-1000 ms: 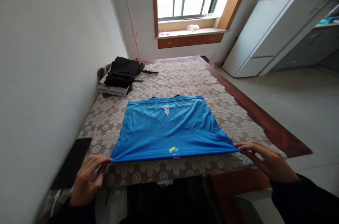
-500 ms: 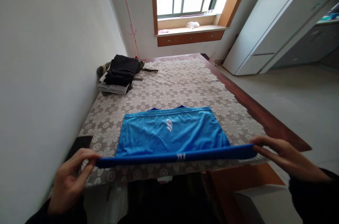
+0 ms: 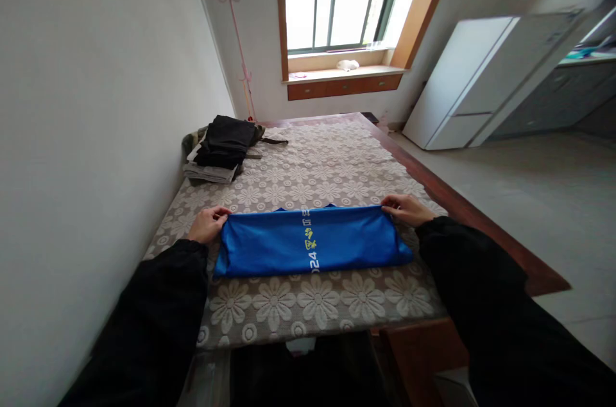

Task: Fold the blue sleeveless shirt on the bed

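Both hands are extended over the table, each gripping a far corner of the bright blue synthetic sports shirt [image 3: 312, 240]. The left hand [image 3: 208, 225] pinches the shirt's far left corner; the right hand [image 3: 407, 210] pinches its far right corner, fingers closed on the cloth. Black sleeves cover both forearms.

Change from the earlier frames: the near hem, previously held up at the table's front edge, has been carried away from the person and laid over the rest of the garment. The shirt now lies as a narrow folded band, with yellow-and-white lettering showing on top where a white emblem showed before. The hands have moved from the near edge to the band's far edge.

The shirt rests flat on the beige floral lace tablecloth [image 3: 317, 301], across the middle of the table's width. A wide strip of bare cloth lies between the fold and the front edge. The dark wooden table edge [image 3: 486, 233] runs close to the right hand. The stack of dark folded clothes [image 3: 222, 147] sits well apart, far left against the white wall [image 3: 96, 105], with open cloth between.
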Action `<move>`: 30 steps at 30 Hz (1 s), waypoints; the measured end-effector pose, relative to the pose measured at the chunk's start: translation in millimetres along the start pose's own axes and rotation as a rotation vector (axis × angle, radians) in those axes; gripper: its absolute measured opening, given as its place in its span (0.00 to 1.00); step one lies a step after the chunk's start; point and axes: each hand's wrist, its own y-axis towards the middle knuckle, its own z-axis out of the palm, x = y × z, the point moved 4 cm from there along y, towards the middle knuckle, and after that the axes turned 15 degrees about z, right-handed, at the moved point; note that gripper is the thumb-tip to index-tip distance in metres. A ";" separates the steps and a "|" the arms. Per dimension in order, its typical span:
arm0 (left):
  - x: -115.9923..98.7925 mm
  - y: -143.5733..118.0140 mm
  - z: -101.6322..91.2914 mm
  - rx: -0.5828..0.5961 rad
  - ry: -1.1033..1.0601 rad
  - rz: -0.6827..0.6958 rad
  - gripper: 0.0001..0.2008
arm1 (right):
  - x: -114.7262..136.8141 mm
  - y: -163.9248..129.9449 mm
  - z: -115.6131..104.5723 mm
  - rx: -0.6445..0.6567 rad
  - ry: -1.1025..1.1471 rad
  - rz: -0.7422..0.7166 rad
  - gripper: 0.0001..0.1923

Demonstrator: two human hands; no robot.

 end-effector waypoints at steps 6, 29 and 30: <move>15.5 -9.7 9.2 -0.096 -0.001 0.002 0.18 | -22.4 -1.5 13.1 -0.177 0.202 0.045 0.20; 0.1 -11.5 5.7 -0.016 0.138 0.218 0.15 | -8.7 -9.9 16.6 -0.295 -0.061 -0.196 0.15; 0.2 -11.8 5.4 -0.018 0.133 0.219 0.15 | -8.4 -10.4 16.2 -0.300 -0.052 -0.208 0.14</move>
